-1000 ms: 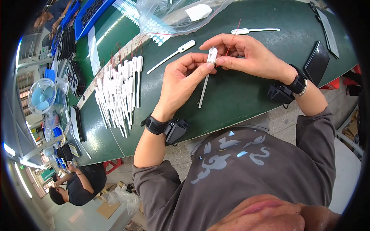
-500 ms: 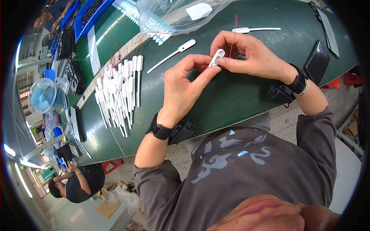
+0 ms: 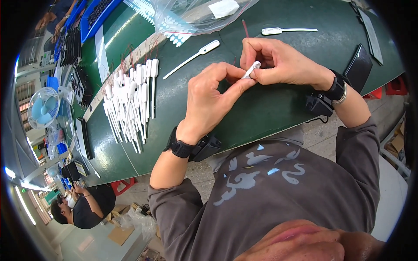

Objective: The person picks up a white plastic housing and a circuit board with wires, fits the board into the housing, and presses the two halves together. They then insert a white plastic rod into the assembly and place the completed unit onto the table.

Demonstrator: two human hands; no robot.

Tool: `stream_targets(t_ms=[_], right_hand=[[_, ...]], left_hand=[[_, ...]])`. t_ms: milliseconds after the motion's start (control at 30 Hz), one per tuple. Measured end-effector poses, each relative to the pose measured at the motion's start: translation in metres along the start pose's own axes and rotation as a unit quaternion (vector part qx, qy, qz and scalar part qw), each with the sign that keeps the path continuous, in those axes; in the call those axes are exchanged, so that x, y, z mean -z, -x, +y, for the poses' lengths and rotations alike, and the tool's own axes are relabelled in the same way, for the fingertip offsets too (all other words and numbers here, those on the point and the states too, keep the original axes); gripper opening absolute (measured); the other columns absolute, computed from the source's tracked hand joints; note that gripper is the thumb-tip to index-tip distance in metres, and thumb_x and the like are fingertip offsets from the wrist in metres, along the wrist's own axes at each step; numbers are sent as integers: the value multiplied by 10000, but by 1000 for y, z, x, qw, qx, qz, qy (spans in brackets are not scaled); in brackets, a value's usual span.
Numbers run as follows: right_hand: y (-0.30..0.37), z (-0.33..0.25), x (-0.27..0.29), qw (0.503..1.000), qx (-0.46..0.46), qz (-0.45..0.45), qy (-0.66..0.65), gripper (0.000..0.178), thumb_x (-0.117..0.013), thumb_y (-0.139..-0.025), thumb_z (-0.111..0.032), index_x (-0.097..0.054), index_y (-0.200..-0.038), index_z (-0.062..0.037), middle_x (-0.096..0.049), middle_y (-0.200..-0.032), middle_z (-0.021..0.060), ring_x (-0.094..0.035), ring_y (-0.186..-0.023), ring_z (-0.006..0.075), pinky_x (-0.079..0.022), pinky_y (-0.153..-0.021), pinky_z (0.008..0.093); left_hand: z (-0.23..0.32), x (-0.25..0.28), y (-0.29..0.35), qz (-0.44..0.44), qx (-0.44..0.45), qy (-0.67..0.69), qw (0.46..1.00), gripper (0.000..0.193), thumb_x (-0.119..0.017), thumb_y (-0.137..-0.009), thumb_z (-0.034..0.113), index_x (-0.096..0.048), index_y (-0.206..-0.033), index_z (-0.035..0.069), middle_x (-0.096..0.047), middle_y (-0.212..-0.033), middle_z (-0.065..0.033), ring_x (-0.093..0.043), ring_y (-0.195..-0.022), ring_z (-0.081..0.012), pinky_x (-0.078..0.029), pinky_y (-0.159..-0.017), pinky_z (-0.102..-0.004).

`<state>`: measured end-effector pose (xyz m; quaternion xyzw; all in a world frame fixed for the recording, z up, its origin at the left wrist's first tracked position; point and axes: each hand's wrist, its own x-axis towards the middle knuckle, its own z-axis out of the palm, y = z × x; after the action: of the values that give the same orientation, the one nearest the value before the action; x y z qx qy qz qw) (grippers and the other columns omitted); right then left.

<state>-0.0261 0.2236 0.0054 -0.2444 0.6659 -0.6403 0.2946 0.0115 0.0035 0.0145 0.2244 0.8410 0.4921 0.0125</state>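
Note:
Between the fingertips of both hands is a small white plastic housing [image 3: 251,69], tilted, with its rounded end up. My left hand [image 3: 213,89] pinches its lower part between thumb and fingers. From the other side my right hand [image 3: 278,63] closes on it near the rounded end, fingers curled. A thin red wire [image 3: 245,28] rises beyond my right fingers; where it joins is hidden. One white long-stemmed piece [image 3: 209,47] lies past my left hand, and another white stemmed piece [image 3: 272,31] beyond my right hand.
To the left a pile of white stemmed pieces [image 3: 130,98] with red wires lies on the green table [image 3: 174,130]. A clear plastic bag [image 3: 196,19] is at the far side. A black phone [image 3: 359,65] lies at the right. A co-worker [image 3: 89,209] sits at the lower left.
The white housing has turned in my fingers and shifted slightly right, now showing its narrower side. The red wire has swung left and tilts the other way.

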Motion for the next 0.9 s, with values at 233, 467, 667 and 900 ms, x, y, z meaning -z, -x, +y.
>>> stream_targets(t_ms=[233,467,667,900], right_hand=[[-7,-6,9,991,-50,7,-121,259,-670,-906,-156,-596,-1121,-31,-613,-1012,21,-567,-851,73,-487,-782,221],[-4,-9,13,996,30,32,-78,333,-633,-946,-183,-615,-1239,-27,-640,-1049,20,-583,-809,73,-493,-765,216],[-6,-3,11,997,31,62,-36,274,-624,-965,-193,-648,-1184,-30,-637,-1043,8,-574,-798,64,-484,-741,215],[-7,-5,8,997,30,67,-16,240,-640,-968,-195,-659,-1147,-37,-634,-1006,-10,-567,-793,56,-470,-714,211]], left_hand=[[-7,5,-6,1,150,258,954,182,-761,-881,128,-677,-959,-12,-716,-831,-68,-652,-732,-95,-510,-648,-224],[-5,12,-8,-29,212,308,927,191,-710,-927,131,-650,-1027,-20,-716,-876,-78,-654,-705,-93,-518,-653,-204],[-8,12,-8,-49,221,341,912,226,-683,-947,142,-642,-1090,-28,-711,-883,-86,-633,-670,-83,-533,-608,-220],[-7,12,-9,-43,231,329,915,277,-670,-959,189,-659,-1132,-26,-705,-866,-68,-595,-630,-54,-527,-562,-211]])
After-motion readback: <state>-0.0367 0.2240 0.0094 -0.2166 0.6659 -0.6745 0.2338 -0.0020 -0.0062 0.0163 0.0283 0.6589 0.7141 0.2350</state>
